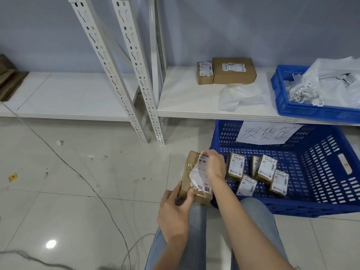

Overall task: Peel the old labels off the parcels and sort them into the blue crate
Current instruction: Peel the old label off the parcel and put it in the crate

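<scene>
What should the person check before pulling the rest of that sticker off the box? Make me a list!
1. Left hand grips the near end of the held parcel: ok.
2. Right hand pinches the white label at its far end: ok.
3. Label coming off in one piece: not ok, it is torn and crumpled, and its near end looks stuck.
4. Room in the blue crate on the floor: ok, bare bottom beside the five small parcels inside.
5. Parcel steadied on the knee: ok.
6. Sticky scraps left under the label: cannot tell.
</scene>
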Tool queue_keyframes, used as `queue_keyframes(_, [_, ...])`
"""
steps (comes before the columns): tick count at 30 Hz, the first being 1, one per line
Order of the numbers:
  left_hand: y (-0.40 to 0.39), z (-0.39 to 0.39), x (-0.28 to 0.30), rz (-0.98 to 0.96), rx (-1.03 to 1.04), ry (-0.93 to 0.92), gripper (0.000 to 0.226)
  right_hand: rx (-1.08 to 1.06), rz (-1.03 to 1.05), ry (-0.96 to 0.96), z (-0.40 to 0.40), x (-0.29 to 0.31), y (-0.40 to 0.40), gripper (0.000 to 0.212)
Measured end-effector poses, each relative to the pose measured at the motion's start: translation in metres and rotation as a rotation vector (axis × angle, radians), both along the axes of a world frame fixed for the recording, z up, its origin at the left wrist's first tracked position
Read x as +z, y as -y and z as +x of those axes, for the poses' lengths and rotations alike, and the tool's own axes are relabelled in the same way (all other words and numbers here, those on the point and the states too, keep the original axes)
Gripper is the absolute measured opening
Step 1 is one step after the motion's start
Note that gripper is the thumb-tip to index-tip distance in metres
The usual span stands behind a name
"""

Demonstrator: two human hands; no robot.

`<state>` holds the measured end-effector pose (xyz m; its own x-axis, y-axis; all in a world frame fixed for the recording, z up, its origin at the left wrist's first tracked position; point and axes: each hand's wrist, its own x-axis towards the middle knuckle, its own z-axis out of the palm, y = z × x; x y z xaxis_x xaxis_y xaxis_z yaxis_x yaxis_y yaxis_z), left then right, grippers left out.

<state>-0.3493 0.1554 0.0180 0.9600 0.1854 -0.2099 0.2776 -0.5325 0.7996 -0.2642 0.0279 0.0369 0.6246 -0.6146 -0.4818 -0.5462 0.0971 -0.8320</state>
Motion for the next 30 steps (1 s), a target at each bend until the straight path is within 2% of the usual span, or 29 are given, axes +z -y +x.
queue_keyframes(2, [0.0,0.0,0.001,0.001,-0.001,0.002,0.047,0.126,-0.189,-0.005,-0.002,-0.004,0.005,0.026])
queue_keyframes(4, [0.0,0.0,0.002,0.004,0.001,0.003,0.045,0.241,-0.331,-0.001,-0.005,-0.012,0.007,0.024])
queue_keyframes(8, [0.0,0.0,0.002,0.017,-0.007,0.005,0.045,0.292,-0.469,-0.003,-0.005,-0.025,0.005,0.019])
queue_keyframes(16, [0.001,0.001,0.002,0.043,-0.011,0.013,0.056,0.243,-0.501,0.014,-0.005,-0.037,0.003,0.012])
queue_keyframes(21, [0.0,0.0,0.002,0.046,-0.018,0.005,0.053,0.222,-0.456,0.022,-0.007,-0.037,0.004,0.011])
queue_keyframes(26, [0.001,0.0,0.003,0.058,-0.03,0.004,0.049,0.255,-0.454,0.021,-0.011,-0.035,0.005,0.015])
queue_keyframes(30, [0.0,0.001,0.003,0.044,-0.017,0.001,0.048,0.187,-0.332,0.129,-0.014,-0.03,0.004,0.025])
